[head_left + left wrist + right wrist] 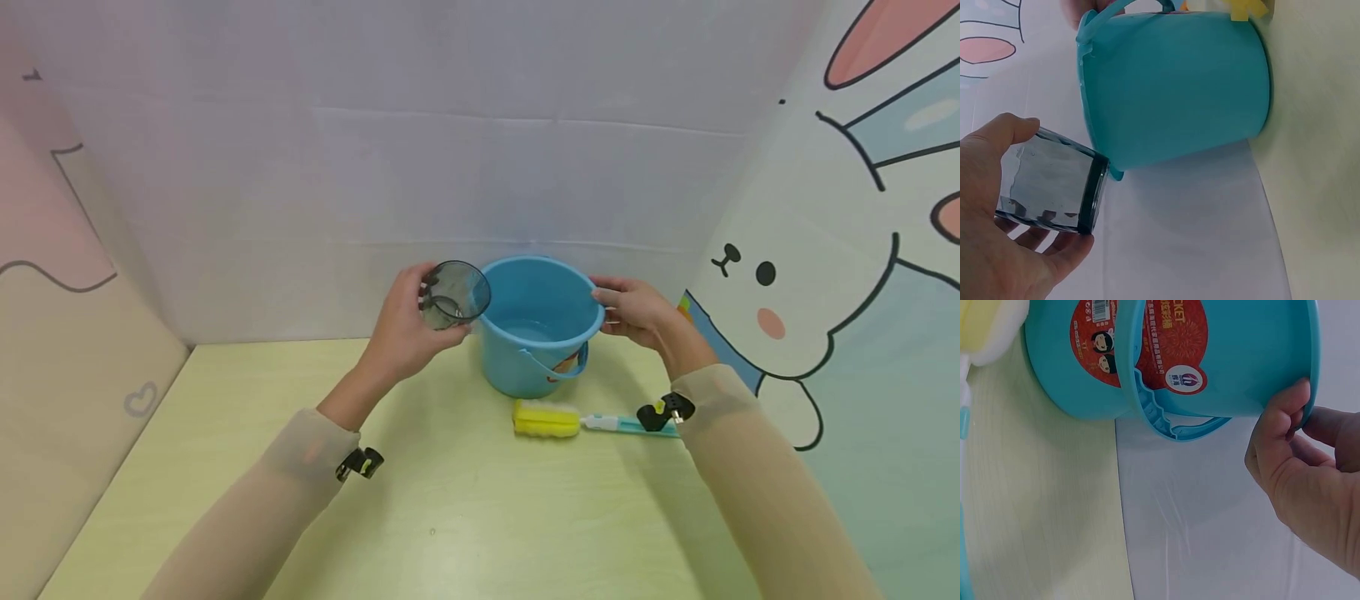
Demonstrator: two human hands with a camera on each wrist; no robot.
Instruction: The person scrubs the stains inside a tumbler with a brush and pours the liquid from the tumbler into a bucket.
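My left hand grips a dark transparent cup, fingers curled round its side. In the head view the cup is tilted, just left of the rim of a blue bucket. From the left wrist view, the cup appears at the bucket's rim; whether they touch I cannot tell. My right hand pinches the bucket's right rim between thumb and fingers. In the right wrist view the bucket's handle hangs down past a red label. The bucket stands on the table.
A brush with a yellow sponge head and a white and teal handle lies in front of the bucket on the pale table. A white curtain-like backdrop rises right behind the bucket. Cartoon-printed sheets stand at both sides.
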